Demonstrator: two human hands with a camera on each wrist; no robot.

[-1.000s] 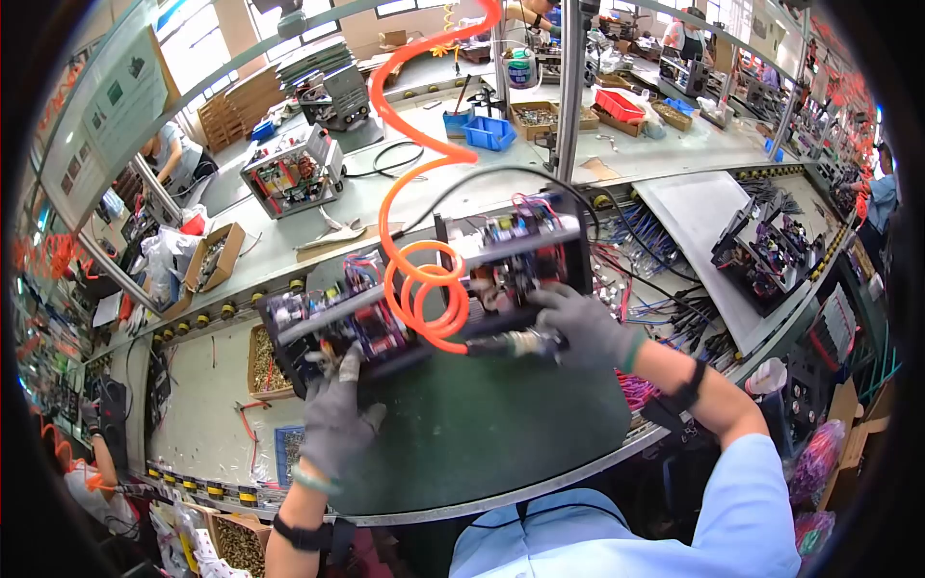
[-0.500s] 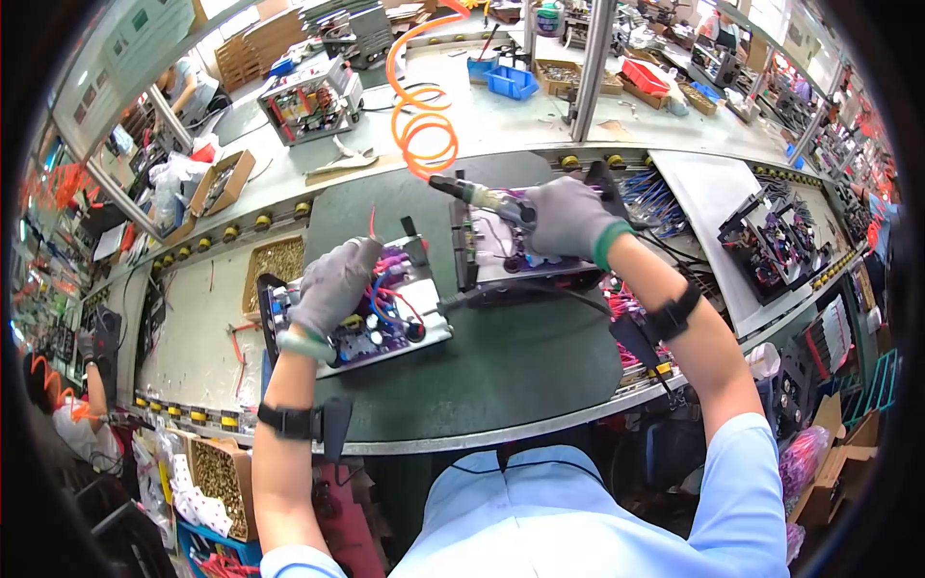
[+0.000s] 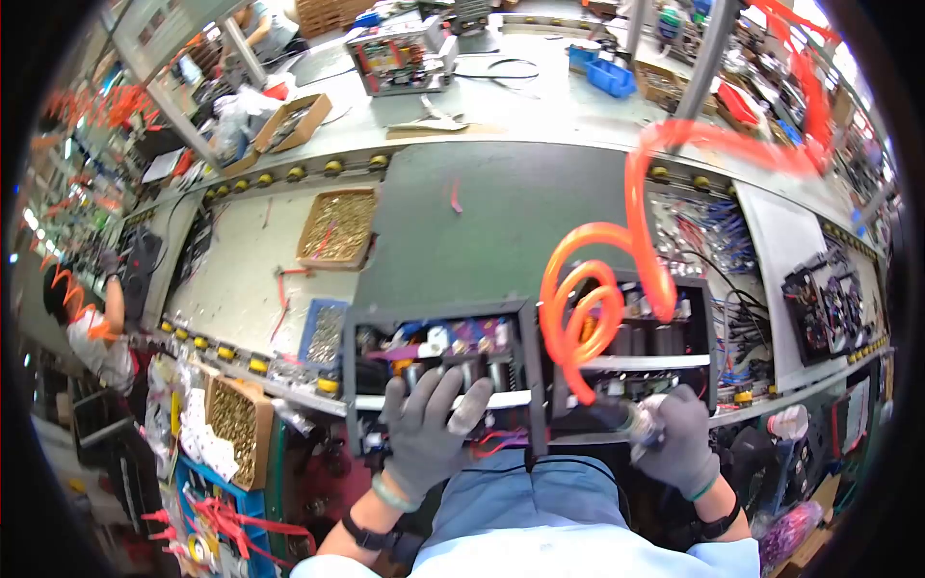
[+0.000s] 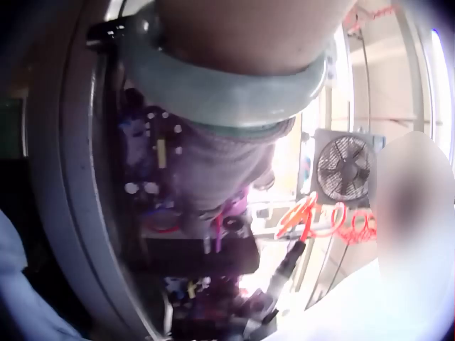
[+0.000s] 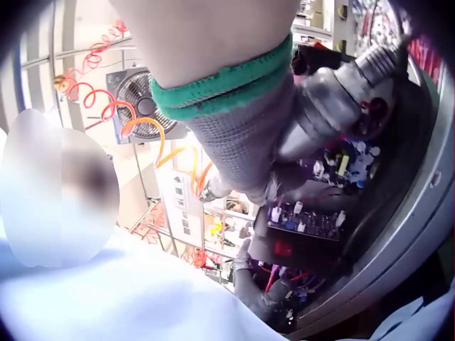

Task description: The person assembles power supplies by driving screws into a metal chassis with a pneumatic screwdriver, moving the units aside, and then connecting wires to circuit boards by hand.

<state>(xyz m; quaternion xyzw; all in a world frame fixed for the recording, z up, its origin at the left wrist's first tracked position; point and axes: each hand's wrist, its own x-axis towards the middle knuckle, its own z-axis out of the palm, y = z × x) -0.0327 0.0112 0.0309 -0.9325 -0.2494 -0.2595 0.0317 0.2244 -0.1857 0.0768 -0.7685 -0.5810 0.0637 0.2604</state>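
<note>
Grey-gloved left hand (image 3: 429,431) spreads fingers on chassis (image 3: 438,310); right hand (image 3: 682,445) fingers wrap screwdriver (image 3: 628,416).

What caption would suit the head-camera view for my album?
Gloved left hand rests on an open electronics chassis; right hand grips an air screwdriver on an orange coiled hose.

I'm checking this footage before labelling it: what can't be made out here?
Tip of the screwdriver: head view, covered by the right hand.
Fingertips of the left hand: left wrist view, hidden behind the wrist and cuff.
Insides of the right box: head view, partly behind the orange hose.
Parts on the circuit board: left wrist view, blurred.
</note>
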